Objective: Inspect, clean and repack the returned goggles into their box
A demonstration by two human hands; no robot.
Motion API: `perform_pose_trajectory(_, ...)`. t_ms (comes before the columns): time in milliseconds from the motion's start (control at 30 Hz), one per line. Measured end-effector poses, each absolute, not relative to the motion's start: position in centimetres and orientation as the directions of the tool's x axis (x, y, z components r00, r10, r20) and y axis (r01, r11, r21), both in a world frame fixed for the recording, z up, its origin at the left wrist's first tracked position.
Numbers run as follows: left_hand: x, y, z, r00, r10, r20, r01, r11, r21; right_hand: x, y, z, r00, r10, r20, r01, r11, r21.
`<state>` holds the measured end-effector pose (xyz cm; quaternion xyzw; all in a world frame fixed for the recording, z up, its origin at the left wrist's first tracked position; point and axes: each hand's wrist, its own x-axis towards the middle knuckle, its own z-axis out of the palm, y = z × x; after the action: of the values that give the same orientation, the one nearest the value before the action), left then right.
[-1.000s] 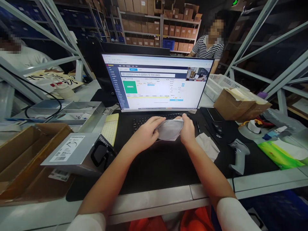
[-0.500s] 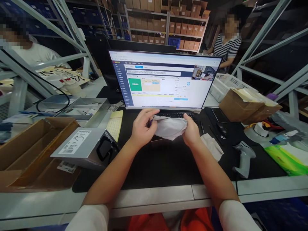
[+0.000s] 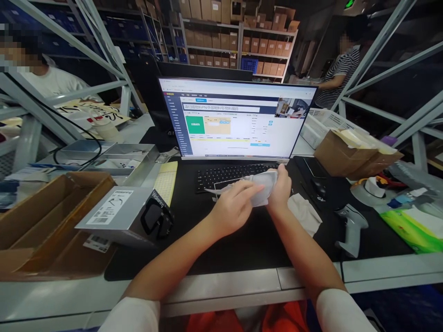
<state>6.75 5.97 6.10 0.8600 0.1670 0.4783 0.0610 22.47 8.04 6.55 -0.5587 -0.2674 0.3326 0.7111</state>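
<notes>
A thin light grey cloth (image 3: pixel 266 186), somewhat sheer, is stretched between my hands above the desk mat, in front of the keyboard. My right hand (image 3: pixel 279 191) is closed on its right end, thumb uppermost. My left hand (image 3: pixel 233 207) reaches across from the left and grips the cloth, index finger laid along its face. A pale corner sticks out beyond the left knuckles. Behind that hand shows a thin light-edged item (image 3: pixel 226 183) that I cannot make out. A crumpled off-white cloth (image 3: pixel 304 214) lies to the right of my right wrist.
Ahead are a keyboard (image 3: pixel 221 175) and a lit monitor (image 3: pixel 238 124). On the left stand an open carton (image 3: pixel 51 221), a grey printed box (image 3: pixel 117 216) and a yellow pad (image 3: pixel 165 182). A scanner (image 3: pixel 351 228), mouse (image 3: pixel 317 186) and green pack (image 3: pixel 411 226) lie right. Two people are beyond.
My left hand has moved right and nearer, across the cloth, uncovering the keyboard. The cloth is bunched more toward my right hand. The person at the back right has turned away.
</notes>
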Motion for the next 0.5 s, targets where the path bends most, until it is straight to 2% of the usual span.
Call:
perform_pose_trajectory(67,7.1,5.5,6.0,0.399,0.374,0.837,0.212,-0.926,0.313,21.8,7.5,6.7,0.527,0.844,0.101,-0.132,0.198,-0.971)
perform_pose_trajectory(200,6.4,5.7,6.3,0.164,0.506,0.847,0.258,-0.851,0.458,21.8,7.1,6.5,0.172,0.959,0.227,-0.192,0.258,-0.947)
perform_pose_trajectory(300,5.2,6.6,6.8,0.075,0.615,0.785,0.170,-0.784,0.598,22.7,7.6,6.1,-0.117,0.983,0.144,-0.270,0.108,-0.957)
perform_pose_trajectory(367,4.5,7.3,7.1,0.074,0.672,0.737,0.067,-0.740,0.669,23.1,8.0,5.6,-0.240,0.970,0.048,-0.324,-0.034,-0.945)
perform_pose_trajectory(433,4.0,8.0,7.2,0.077,0.708,0.702,-0.009,-0.704,0.710,22.9,8.3,5.1,-0.277,0.961,-0.025,-0.365,-0.129,-0.922)
perform_pose_trajectory(500,3.7,8.6,7.2,0.070,0.731,0.679,-0.005,-0.680,0.733,22.2,8.4,4.6,-0.227,0.973,-0.049,-0.413,-0.142,-0.900)
